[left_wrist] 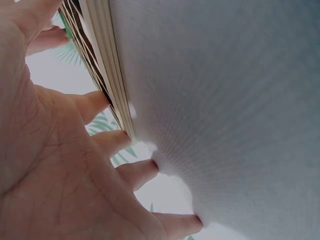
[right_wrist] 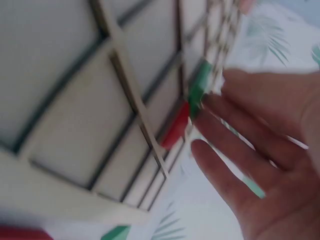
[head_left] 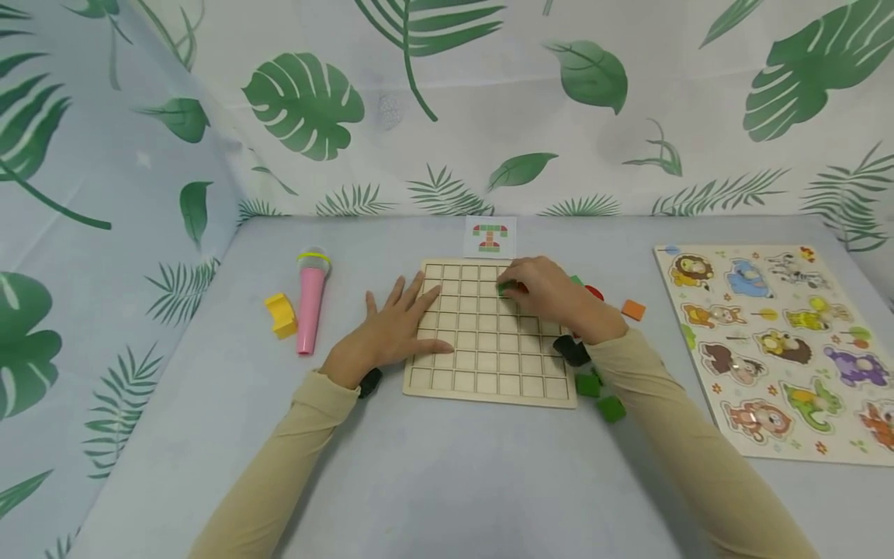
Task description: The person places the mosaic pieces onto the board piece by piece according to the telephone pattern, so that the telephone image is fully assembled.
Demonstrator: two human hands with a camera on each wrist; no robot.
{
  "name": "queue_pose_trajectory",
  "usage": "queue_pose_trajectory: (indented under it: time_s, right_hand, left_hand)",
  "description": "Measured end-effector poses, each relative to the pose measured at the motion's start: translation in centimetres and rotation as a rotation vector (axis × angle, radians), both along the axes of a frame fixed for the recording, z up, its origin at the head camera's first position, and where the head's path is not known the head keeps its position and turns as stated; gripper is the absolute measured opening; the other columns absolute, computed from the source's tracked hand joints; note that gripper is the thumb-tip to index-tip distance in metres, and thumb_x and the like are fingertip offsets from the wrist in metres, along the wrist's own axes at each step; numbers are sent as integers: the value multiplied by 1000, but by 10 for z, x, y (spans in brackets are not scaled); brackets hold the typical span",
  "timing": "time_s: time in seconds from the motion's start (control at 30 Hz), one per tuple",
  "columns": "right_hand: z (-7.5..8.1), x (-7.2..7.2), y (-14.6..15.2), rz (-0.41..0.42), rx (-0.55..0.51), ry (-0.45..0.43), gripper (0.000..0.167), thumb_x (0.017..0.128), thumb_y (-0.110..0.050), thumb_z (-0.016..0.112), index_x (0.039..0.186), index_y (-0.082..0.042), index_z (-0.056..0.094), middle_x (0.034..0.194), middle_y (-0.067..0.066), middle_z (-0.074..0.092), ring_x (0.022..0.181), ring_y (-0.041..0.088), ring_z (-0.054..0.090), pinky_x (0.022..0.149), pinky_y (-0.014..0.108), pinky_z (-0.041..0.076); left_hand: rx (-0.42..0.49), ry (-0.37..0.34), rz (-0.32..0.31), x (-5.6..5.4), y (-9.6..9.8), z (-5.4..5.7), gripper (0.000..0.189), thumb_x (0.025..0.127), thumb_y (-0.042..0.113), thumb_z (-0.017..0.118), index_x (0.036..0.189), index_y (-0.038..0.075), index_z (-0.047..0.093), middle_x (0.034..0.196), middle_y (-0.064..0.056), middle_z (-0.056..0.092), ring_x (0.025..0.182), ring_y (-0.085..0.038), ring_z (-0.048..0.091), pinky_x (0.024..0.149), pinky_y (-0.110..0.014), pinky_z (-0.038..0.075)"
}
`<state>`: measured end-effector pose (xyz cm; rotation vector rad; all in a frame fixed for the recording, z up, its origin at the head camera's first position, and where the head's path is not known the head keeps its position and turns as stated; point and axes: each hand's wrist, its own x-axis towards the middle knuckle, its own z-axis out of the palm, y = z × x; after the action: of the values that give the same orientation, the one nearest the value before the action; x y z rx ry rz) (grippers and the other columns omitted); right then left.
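A wooden grid board [head_left: 489,341] with square cells lies flat on the table. My left hand [head_left: 391,334] spreads over its left edge; in the left wrist view, the thumb and some fingertips touch the board while others reach down to the cloth. Near the top right of the grid, my right hand [head_left: 545,291] pinches a small green block [head_left: 506,288] between thumb and fingers. The right wrist view shows this green block tilted over the cells, beside a red piece [right_wrist: 176,129] that sits in the grid.
A pattern card [head_left: 490,237] lies behind the board. Green blocks [head_left: 611,409] and an orange block [head_left: 633,310] are scattered right of it. A pink toy microphone [head_left: 310,303] and yellow blocks [head_left: 281,315] lie left; an animal puzzle [head_left: 775,349] lies far right.
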<state>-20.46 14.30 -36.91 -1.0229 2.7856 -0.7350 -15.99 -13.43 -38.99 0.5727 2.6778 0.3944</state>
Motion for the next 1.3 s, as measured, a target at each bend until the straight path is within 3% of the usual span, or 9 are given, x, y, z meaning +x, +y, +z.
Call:
queue_pose_trajectory:
  time_s: [0.23,0.47,0.63,0.8,0.93,1.07,1.3]
  right_hand:
    - [25,9,28,2,-9,-97,33,101,-5,69,131,7,68,134,25,65,124,43,61,101,58,50]
    - [56,24,62,-36,1,-75,35,97,-5,75,130,2,70,127,20,69,116,39,64,97,58,52]
    - [66,36,88,-91,38,-84,38,94,-6,78,130,1,70,124,17,69,114,39,65,95,59,52]
    - [61,48,101,-71,79,-88,34,89,-3,83,122,-1,75,115,9,73,106,31,68,89,51,56]
    - [50,56,102,-2,96,-91,28,86,-2,85,113,-7,79,108,2,72,97,22,68,83,43,58]
    - [37,61,100,57,102,-118,25,85,0,85,107,-9,79,110,1,71,97,21,68,82,43,58]
    - [22,66,93,88,127,-172,23,85,-1,85,107,-6,80,108,0,73,97,20,68,82,41,58]
  left_hand:
    - [-3,-10,-2,0,1,-1,99,97,65,61,170,19,12,175,-12,-8,160,-41,-7,113,-81,-4]
    - [-19,-9,4,0,-1,-1,100,97,65,61,170,19,11,175,-12,-9,160,-41,-7,113,-81,-4]
    - [-11,-17,3,0,-1,-2,100,97,65,61,171,20,11,175,-12,-10,160,-40,-8,113,-81,-4]
    - [-11,-16,4,1,0,-1,100,97,65,61,170,19,11,175,-12,-10,160,-41,-8,113,-81,-5]
    - [-8,-13,2,1,0,-1,100,97,65,62,170,19,11,175,-12,-9,160,-41,-7,113,-81,-5]
    - [-8,-16,1,1,0,-1,100,97,65,62,170,18,11,175,-12,-9,160,-41,-7,113,-81,-5]
    - [-1,-13,-3,1,1,0,101,97,64,63,170,18,11,175,-13,-9,160,-42,-7,113,-81,-5]
